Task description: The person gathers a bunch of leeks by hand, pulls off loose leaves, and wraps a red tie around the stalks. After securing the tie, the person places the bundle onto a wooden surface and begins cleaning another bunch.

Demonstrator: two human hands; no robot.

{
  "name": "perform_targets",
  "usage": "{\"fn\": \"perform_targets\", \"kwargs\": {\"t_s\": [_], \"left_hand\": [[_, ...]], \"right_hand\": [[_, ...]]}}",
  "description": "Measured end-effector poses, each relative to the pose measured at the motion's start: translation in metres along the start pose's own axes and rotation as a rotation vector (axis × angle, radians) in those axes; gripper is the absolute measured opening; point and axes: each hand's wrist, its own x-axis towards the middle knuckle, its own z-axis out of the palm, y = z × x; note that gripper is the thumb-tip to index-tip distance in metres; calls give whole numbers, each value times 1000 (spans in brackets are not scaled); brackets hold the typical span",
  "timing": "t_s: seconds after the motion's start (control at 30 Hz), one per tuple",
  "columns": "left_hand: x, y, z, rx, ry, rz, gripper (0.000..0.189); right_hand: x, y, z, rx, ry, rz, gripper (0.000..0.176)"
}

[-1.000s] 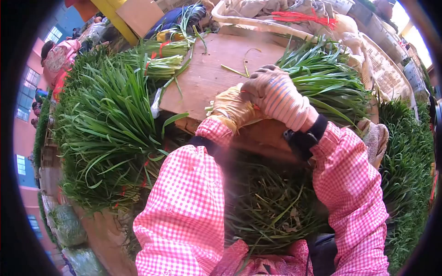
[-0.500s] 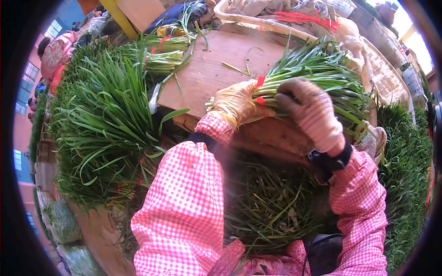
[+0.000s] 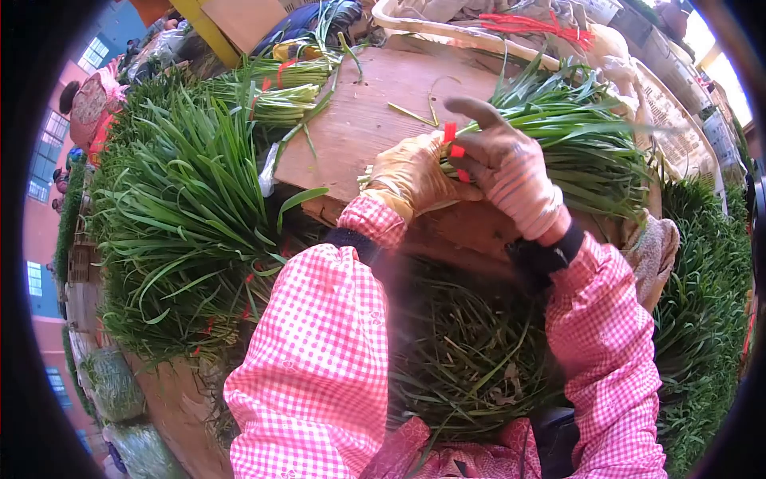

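A bunch of garlic chives [image 3: 566, 132] lies across the wooden board [image 3: 375, 104], its pale cut ends to the left and leaves fanning right. My left hand [image 3: 411, 176], in a yellowish glove, is closed around the bunch near its cut ends. A red tie [image 3: 457, 152] shows around the stalks just right of that hand. My right hand [image 3: 511, 172], in a striped, soiled glove, is at this tie with fingers bent against it and one digit raised. The fingertips seem to pinch the tie, partly hidden by the glove.
Tied chive bundles [image 3: 287, 100] and a big leafy heap [image 3: 175, 191] stand to the left. More greens [image 3: 702, 319] lie on the right. Red ties [image 3: 538, 30] rest on cloth in a basket [image 3: 447, 28] at the back. Loose leaves [image 3: 471, 351] lie below the board.
My right hand has moved left and slightly inward from over the leaves to the red tie, its digits spreading. My left hand keeps its hold on the bunch.
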Motion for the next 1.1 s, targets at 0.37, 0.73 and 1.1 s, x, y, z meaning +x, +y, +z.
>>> {"fn": "perform_targets", "kwargs": {"t_s": [0.37, 0.73, 1.1], "left_hand": [[-3, 3, 7, 50, 147, 119, 59], [-15, 1, 15, 221, 323, 153, 39], [-15, 0, 20, 262, 267, 118, 44]], "right_hand": [[4, 36, 2, 442, -197, 352, 24], [32, -11, -16, -314, -187, -148, 24], [66, -24, -9, -740, -909, -123, 11]]}}
